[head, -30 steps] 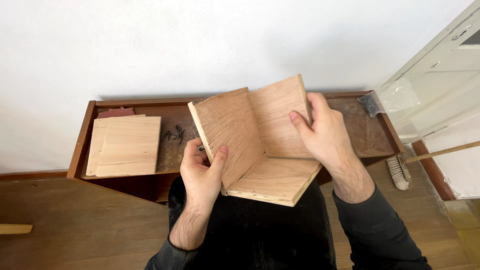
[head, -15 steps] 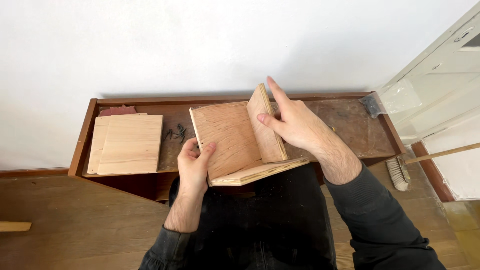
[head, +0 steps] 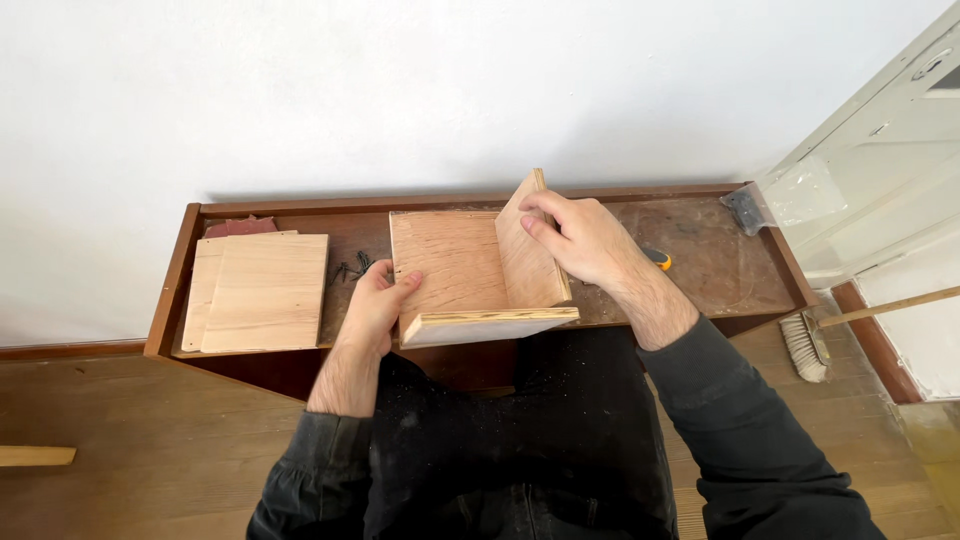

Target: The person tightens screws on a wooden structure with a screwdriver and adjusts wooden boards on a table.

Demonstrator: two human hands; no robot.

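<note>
Head view: plywood corner piece steadied on a low wooden tray

Head view: a joined plywood piece (head: 455, 270) is seen resting on the brown tray (head: 700, 290), directly between the two hands. It is made of a flat base panel, an upright side panel (head: 528, 252) at its right and a front panel whose layered edge (head: 488, 326) is turned towards the person. The left hand (head: 375, 305) is laid against the left edge of the base, thumb on top and fingers curled under or beside it, so the piece appears to be kept from sliding. The right hand (head: 580, 240) is closed over the top of the upright panel, fingers on its inner face and palm behind it, apparently so that the panel is held square to the base.

Just left of the left hand a small scatter of dark screws (head: 352, 268) lies on the tray, within easy reach. Further left, a stack of flat plywood boards (head: 262, 292) is laid, with a reddish sheet (head: 240, 227) showing behind it. Behind the right wrist, an orange-tipped tool (head: 658, 260) is mostly hidden; its kind cannot be told. Far to the right of the right hand, a clear plastic bag (head: 790, 198) sits at the tray's end, and a hand brush (head: 805, 345) lies on the wooden floor (head: 120, 450) beside a white door (head: 890, 150)
</note>
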